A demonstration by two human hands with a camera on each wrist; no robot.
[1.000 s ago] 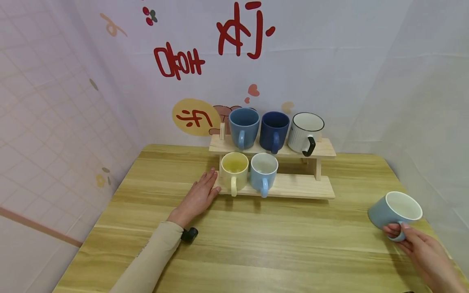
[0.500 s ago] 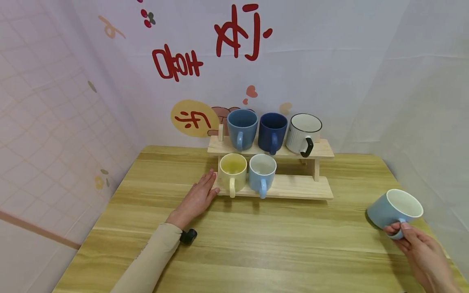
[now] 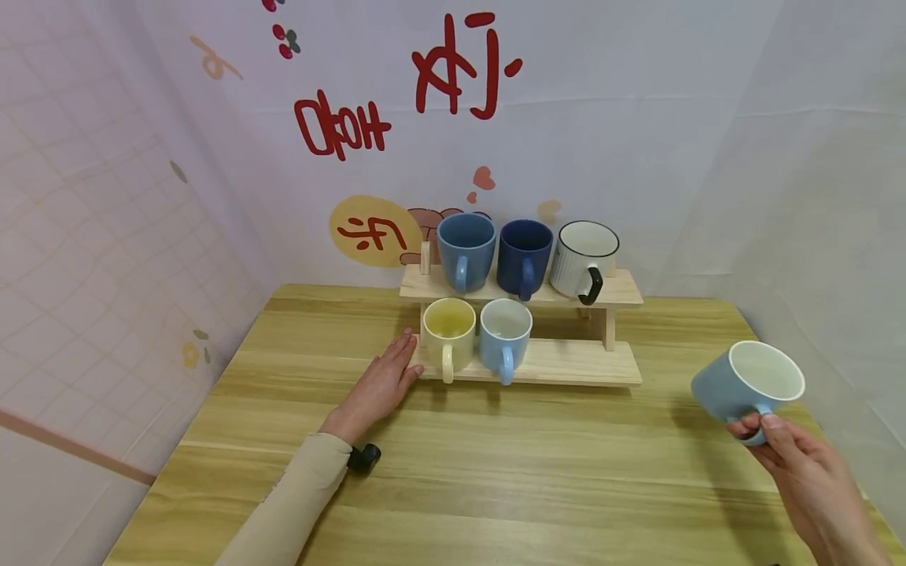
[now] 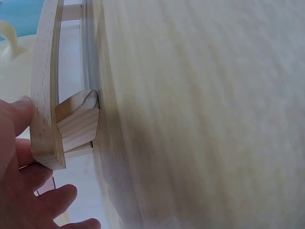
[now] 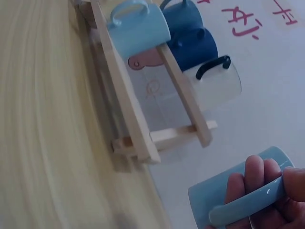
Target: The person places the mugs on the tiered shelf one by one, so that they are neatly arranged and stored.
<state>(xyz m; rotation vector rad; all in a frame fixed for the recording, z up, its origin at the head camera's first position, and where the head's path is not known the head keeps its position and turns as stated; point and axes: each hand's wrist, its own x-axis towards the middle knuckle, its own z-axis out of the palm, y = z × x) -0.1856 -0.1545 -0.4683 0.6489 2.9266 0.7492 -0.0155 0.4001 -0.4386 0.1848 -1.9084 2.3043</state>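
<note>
My right hand (image 3: pixel 814 479) grips a light blue mug (image 3: pixel 729 389) by its handle, fingers through the loop and thumb on top. The mug tilts, its white inside facing up and right, above the table's right side. My left hand (image 3: pixel 375 389) rests at the left end of a two-tier wooden shelf (image 3: pixel 580 362), fingers extended; the left wrist view shows the thumb (image 4: pixel 21 114) against the lower board. On that board stand a yellow mug (image 3: pixel 460 352) and a pale blue mug (image 3: pixel 499 352). The right wrist view shows the held mug (image 5: pixel 209 195) beyond the shelf's right end.
The upper board holds a blue mug (image 3: pixel 477 263), a navy mug (image 3: pixel 520 263) and a white mug (image 3: pixel 569 271) with black rim and handle. Behind the wooden table (image 3: pixel 538 472) hangs a printed white cloth (image 3: pixel 602 102); more cloth borders both sides. Bare board lies right of the pale blue mug.
My right hand has raised the light blue mug off the table and brought it slightly left. The left hand stays at the shelf's end. The head view has shifted a little.
</note>
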